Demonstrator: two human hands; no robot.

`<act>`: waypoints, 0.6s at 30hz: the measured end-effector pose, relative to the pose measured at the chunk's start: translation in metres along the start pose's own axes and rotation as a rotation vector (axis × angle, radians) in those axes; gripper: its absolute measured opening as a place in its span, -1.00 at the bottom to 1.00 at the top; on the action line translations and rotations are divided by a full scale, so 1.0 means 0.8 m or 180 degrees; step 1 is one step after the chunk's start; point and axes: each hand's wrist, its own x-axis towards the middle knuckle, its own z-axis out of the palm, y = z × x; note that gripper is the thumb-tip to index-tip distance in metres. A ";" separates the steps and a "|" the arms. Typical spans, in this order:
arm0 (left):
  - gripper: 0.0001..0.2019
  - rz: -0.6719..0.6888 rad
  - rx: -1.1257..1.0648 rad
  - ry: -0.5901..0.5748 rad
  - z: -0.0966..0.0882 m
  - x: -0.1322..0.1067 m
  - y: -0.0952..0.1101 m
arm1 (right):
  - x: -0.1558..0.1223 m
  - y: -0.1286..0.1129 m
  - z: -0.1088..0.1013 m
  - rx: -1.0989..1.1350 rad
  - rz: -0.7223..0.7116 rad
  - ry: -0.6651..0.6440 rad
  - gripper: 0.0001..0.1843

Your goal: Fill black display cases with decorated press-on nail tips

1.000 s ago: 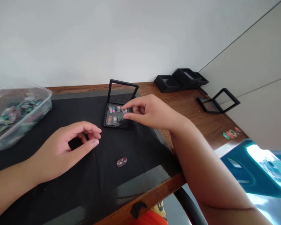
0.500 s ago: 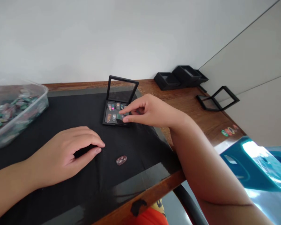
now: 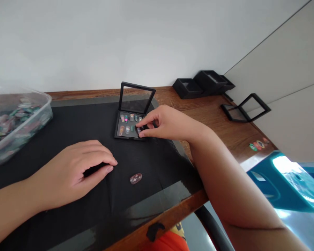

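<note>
A small black display case stands on the mat with its clear-windowed lid raised. Several decorated press-on nails lie in rows inside it, among them an amber one and a green one. At the case's right side, the thumb and index finger of my right hand pinch a small press-on nail, still against the case floor. My left hand rests on the mat, fingers curled and thumb tip close to the index tip, nothing visible between them. A brownish nail with white star shapes lies right of it.
A clear plastic tub of packaged pieces stands at the left on the black mat. Black trays sit by the wall. Another opened black case and small colourful rings lie right. A blue stool stands beyond the table edge.
My right thumb and index finger have shifted slightly right within the case, uncovering the green nail, and now close around the nail beside it. My left hand stays put.
</note>
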 end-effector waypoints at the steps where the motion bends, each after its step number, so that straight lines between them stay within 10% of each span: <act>1: -0.88 0.0006 0.0001 -0.0012 0.000 0.000 0.000 | 0.000 -0.001 0.000 -0.0052 -0.0005 0.0025 -0.71; 18: -0.88 0.0078 0.0087 -0.0100 0.009 -0.008 0.011 | -0.003 -0.018 0.004 -0.0638 0.0206 0.0215 -0.76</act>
